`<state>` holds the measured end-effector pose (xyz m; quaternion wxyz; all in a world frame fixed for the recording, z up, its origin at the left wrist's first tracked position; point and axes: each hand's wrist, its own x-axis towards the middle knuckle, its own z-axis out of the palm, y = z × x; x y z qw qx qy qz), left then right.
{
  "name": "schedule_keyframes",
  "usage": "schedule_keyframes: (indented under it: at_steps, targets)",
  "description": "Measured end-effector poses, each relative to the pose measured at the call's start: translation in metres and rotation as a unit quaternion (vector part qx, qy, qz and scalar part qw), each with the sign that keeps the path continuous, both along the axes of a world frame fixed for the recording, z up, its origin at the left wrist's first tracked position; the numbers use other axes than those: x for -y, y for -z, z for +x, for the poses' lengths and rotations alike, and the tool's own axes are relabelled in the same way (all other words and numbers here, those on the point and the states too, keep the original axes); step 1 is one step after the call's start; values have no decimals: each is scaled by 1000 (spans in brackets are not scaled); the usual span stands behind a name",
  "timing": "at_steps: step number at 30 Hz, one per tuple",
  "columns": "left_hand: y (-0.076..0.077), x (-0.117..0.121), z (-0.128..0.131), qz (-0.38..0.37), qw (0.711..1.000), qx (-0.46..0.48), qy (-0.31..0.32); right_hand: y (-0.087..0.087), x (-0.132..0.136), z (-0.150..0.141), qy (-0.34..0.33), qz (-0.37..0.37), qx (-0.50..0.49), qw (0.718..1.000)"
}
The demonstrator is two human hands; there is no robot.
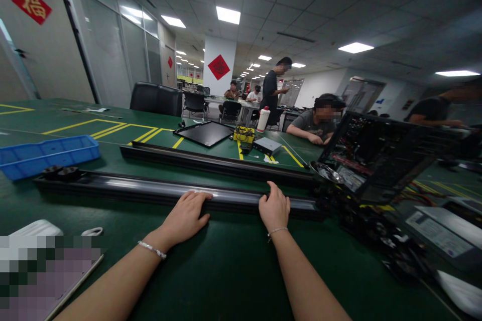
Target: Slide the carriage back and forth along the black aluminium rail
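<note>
My left hand lies flat on the green table, fingers stretched out and touching the near edge of a long dark metal rail. My right hand rests a little to the right, its fingers curled over the same rail. Both wrists wear thin bracelets. An opened black computer case stands tilted at the rail's right end, with loose cables spilling below it.
A blue tray sits at the left. A second rail, a black panel, a yellow object and a small grey box lie beyond. Several people are at tables behind. A black chair stands far left.
</note>
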<state>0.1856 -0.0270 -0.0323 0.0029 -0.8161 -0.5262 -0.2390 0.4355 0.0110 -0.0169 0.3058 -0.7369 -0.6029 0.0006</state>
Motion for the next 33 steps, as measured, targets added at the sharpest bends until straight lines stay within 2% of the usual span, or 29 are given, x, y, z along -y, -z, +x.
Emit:
schedule_keyframes:
  at_steps: [33]
  targets:
    - [1, 0, 0, 3, 1000, -5, 1, -1, -1, -1, 7, -4, -9, 1000]
